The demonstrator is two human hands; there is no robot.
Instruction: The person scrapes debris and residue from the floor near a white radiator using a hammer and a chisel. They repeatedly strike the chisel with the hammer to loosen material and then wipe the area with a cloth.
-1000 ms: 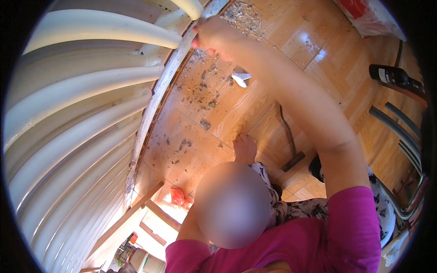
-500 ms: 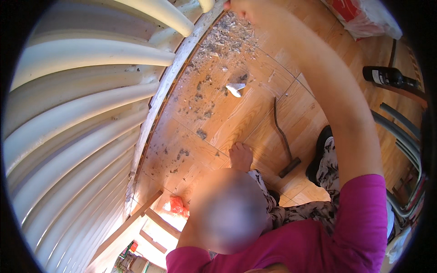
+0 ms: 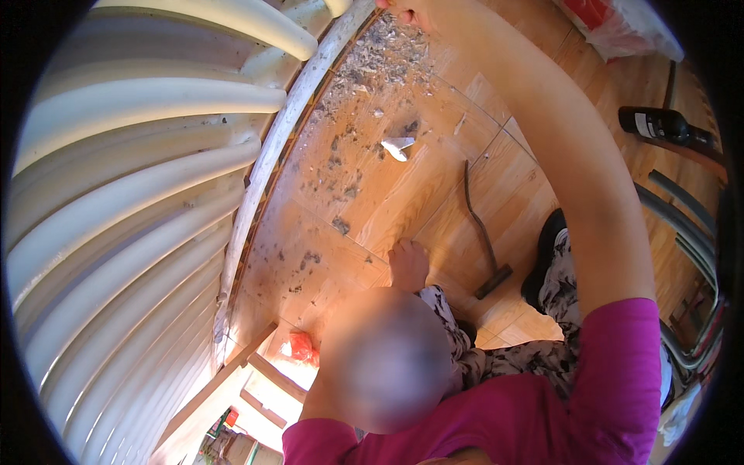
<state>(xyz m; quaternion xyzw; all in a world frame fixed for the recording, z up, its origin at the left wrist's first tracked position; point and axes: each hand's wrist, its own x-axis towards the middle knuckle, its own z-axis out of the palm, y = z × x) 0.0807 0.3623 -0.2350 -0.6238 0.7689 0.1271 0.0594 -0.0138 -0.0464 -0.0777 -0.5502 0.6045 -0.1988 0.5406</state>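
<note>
My right hand (image 3: pixel 406 12) reaches far forward to the top edge, beside the pale strip (image 3: pixel 271 139) along the foot of the white radiator (image 3: pixel 163 178). Its fingers are bent together and partly cut off by the frame; what they hold, if anything, I cannot make out. Below it lies a heap of grey and white crumbled debris (image 3: pixel 387 58). My left hand (image 3: pixel 408 263) rests low over the wood-look floor, its fingers curled, with nothing seen in them. To its right lies a dark hammer (image 3: pixel 494 281) with a thin bent handle. A white shard (image 3: pixel 397 148) sits between debris and hand.
Grey crumbs (image 3: pixel 341 225) dot the floor along the strip. At the right are a dark bottle (image 3: pixel 655 124) and grey tubing (image 3: pixel 678 221). A plastic bag (image 3: pixel 620 31) lies at top right. A wooden frame (image 3: pixel 275 378) and a red bag (image 3: pixel 301 349) are at lower left.
The view has shifted slightly. My right hand stays at the top edge, its bent fingers a little more in sight. My left hand and the hammer look unmoved.
</note>
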